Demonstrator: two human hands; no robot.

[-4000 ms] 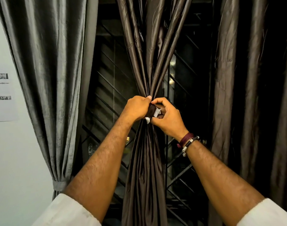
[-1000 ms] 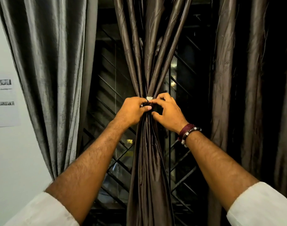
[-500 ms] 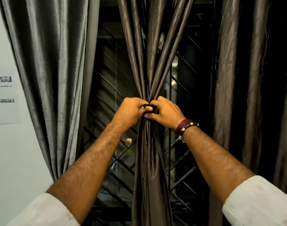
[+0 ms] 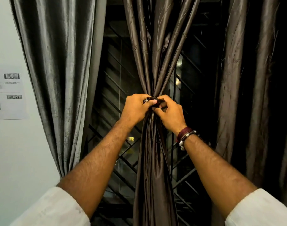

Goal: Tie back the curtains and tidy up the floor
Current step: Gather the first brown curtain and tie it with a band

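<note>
Three satin curtains hang in long ribbed folds: a silver-grey curtain (image 4: pixel 58 66) at 10 o'clock, a dark curtain (image 4: pixel 247 95) at 3 o'clock, and between them the brown curtain (image 4: pixel 154 168), gathered to a narrow waist at centre. Behind it a black metal grille (image 4: pixel 116 75) of slanted bars fills the gaps. A printed sheet (image 4: pixel 8 93) is stuck on the pale wall at 9 o'clock. The left hand (image 4: pixel 136 110) and right hand (image 4: pixel 171 115) both pinch a dark tie (image 4: pixel 153 101) at the waist, hiding most of it. Beaded bracelets (image 4: pixel 186 136) ring the right wrist.
</note>
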